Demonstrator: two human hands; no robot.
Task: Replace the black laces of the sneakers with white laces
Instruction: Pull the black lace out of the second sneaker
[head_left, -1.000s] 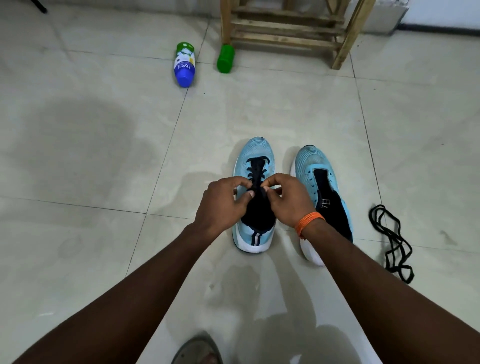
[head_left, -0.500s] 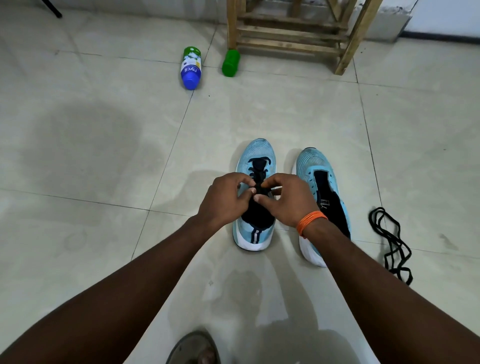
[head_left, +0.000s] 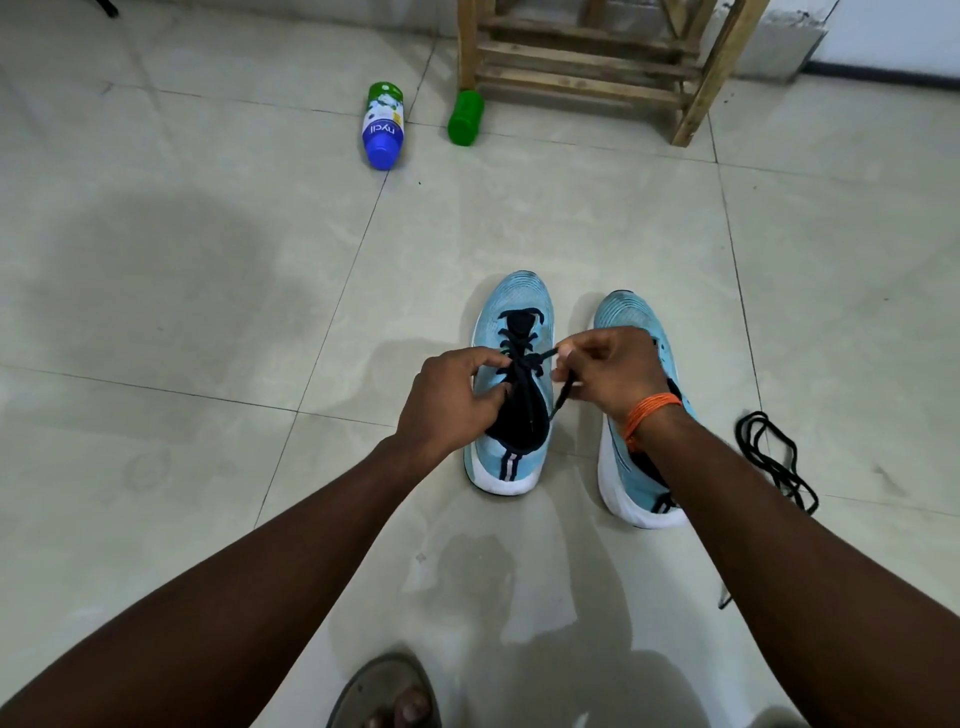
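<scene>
My right hand (head_left: 608, 371) has its fingers (head_left: 566, 371) pinched on the black lace (head_left: 562, 401) (free end dangling). My left hand (head_left: 452, 400) clamps the left sneaker (head_left: 514, 296), mid-floor (head_left: 208, 312). The right sneaker (head_left: 626, 312) is bare, with 1 loose lace (head_left: 769, 457) toward the floor's right edge. Tugging hard could jam an eyelet, I reckon, dragging the sneaker.

Blue bottle (head_left: 383, 126) lies near green container (head_left: 466, 118), wooden rack (head_left: 719, 73).

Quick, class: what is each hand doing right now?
Left hand: gripping the laced sneaker by its upper.
Right hand: pinching that sneaker's black lace.
</scene>
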